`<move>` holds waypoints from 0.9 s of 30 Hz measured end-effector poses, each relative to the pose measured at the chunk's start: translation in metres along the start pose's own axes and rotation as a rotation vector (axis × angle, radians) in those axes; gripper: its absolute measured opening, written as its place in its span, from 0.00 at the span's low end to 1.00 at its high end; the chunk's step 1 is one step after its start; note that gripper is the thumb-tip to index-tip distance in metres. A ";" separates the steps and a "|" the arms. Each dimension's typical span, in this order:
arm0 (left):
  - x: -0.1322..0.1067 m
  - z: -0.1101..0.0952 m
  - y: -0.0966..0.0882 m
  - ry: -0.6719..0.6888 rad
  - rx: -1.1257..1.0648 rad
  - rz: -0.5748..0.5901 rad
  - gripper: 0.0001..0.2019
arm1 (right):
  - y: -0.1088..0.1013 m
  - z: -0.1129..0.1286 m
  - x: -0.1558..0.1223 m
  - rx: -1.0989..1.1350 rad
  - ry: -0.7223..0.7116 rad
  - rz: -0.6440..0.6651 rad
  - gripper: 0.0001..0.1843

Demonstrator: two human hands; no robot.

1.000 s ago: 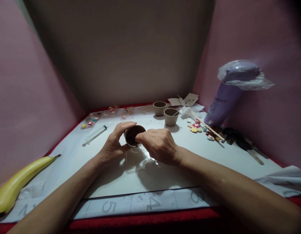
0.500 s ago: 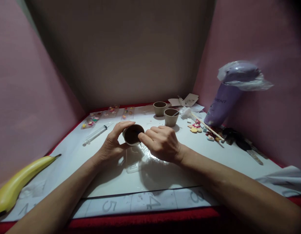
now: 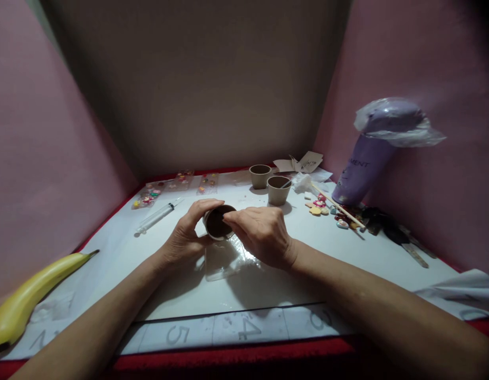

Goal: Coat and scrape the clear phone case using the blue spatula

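Observation:
My left hand (image 3: 192, 232) grips a small beige cup (image 3: 219, 221) from its left side, with the mouth tilted toward me. The inside of the cup is dark, so its contents cannot be made out. At the cup's right rim, my right hand (image 3: 262, 232) is closed in a pinch, fingertips reaching over the opening. Whatever those fingers hold is hidden. Beneath both hands lies a clear shiny plastic piece (image 3: 222, 266) on the white sheet (image 3: 169, 295).
Two more beige cups (image 3: 278, 192) stand behind. A syringe (image 3: 155, 219) and bagged charms (image 3: 148, 195) lie left, with a banana (image 3: 34, 295) nearer. On the right are loose charms (image 3: 315, 210), a wooden stick (image 3: 339, 207), dark-handled tools (image 3: 390, 232) and a purple hair dryer (image 3: 365, 163).
The cup and my left hand have shifted slightly right. My right hand has turned, its fingers now straighter and pointing over the cup's rim.

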State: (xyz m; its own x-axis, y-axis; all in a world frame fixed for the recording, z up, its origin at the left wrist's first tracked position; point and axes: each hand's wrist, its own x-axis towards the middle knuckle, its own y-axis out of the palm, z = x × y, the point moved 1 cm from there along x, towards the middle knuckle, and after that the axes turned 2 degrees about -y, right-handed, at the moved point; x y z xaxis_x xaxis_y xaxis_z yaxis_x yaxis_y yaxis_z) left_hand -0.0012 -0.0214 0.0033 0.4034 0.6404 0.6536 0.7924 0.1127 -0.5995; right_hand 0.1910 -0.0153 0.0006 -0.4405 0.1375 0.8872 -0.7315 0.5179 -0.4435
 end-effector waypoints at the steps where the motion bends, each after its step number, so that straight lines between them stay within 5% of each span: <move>1: 0.000 0.001 0.000 -0.006 0.002 -0.003 0.29 | 0.001 0.001 -0.001 0.033 0.015 0.007 0.10; 7: -0.001 0.006 -0.002 -0.067 -0.030 -0.013 0.29 | 0.004 0.002 -0.002 0.107 0.063 0.065 0.12; 14: -0.001 0.004 0.001 -0.029 -0.049 0.001 0.30 | 0.000 0.001 0.000 0.119 0.097 -0.063 0.09; 19: 0.000 0.001 -0.001 -0.006 -0.015 0.012 0.28 | 0.002 0.000 -0.001 0.150 0.023 0.048 0.12; 27: 0.004 0.003 -0.005 0.189 0.201 -0.066 0.28 | -0.003 -0.005 0.002 0.104 0.083 -0.003 0.11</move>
State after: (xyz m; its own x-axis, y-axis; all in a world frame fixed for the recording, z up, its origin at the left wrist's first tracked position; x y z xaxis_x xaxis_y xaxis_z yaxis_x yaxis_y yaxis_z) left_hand -0.0049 -0.0169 0.0074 0.4469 0.4758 0.7576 0.7209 0.3100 -0.6199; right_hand 0.1948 -0.0124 0.0042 -0.3965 0.2081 0.8941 -0.7846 0.4288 -0.4477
